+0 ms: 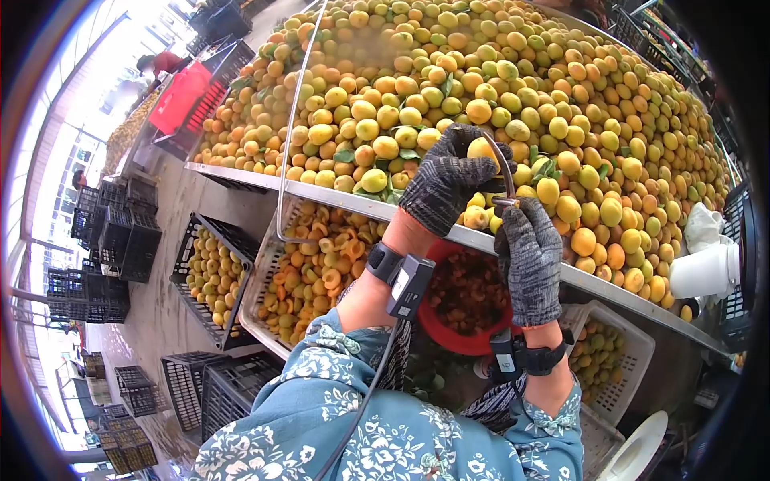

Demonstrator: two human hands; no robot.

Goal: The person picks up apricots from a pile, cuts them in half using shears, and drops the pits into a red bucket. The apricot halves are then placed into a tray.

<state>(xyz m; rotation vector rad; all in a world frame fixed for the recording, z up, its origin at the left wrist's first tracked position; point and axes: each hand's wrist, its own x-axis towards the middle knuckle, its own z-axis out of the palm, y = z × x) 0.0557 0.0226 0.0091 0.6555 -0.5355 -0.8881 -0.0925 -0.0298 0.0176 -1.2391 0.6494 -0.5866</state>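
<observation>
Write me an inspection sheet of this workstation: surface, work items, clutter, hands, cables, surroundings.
Surface: metal-edged table, heaped with whole apricots and some green leaves.
Work items: one apricot and a curved blade, close together over the heap.
Clutter: white crate of cut apricots; black crate of whole ones; red basin with brown pieces, too dim to identify; white bucket at the table's right end.
Left hand: gloved, holding the apricot.
Right hand: gloved, holding the blade.
Cables: one dark cable from the left wrist device, across the floral top.
Surroundings: stacked black crates and a person in red, far left.
</observation>
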